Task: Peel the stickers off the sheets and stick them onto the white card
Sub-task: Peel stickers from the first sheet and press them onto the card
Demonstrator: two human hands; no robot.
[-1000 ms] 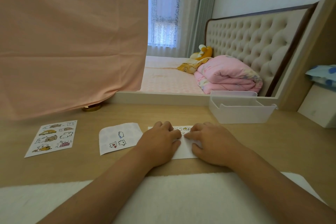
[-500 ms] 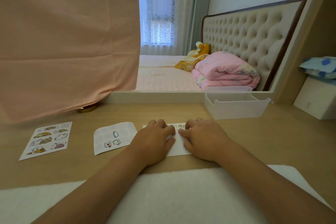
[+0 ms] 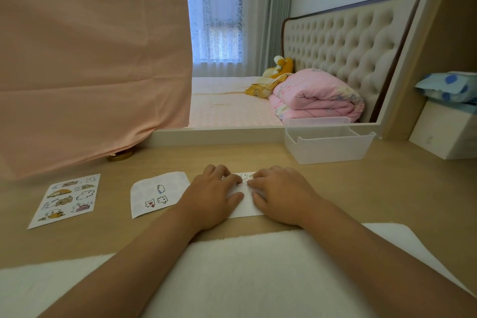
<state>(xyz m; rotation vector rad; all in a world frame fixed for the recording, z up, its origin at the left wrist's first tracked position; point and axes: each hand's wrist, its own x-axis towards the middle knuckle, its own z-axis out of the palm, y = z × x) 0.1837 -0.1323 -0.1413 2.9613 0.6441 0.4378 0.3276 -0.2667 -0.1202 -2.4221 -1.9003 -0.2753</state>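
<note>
The white card (image 3: 246, 208) lies on the wooden desk in front of me, with small cartoon stickers along its far edge. My left hand (image 3: 210, 197) rests on the card's left part, fingertips pressing near the stickers. My right hand (image 3: 280, 195) lies on the right part, fingers also pressing down by the stickers. Most of the card is hidden under both hands. A sticker sheet (image 3: 158, 195) with three stickers left lies just left of my left hand. Farther left lies a fuller sheet of animal stickers (image 3: 65, 200).
A clear plastic bin (image 3: 329, 146) stands behind the card to the right. A pink cloth (image 3: 90, 59) hangs at the back left over a mirror, with a gold lid (image 3: 120, 156) beneath it. A white towel (image 3: 245, 266) covers the desk's near edge. A white box (image 3: 447, 131) stands far right.
Both hands have stayed on the card, with the fingertips shifting slightly over the stickers. The camera has tilted up a little.
</note>
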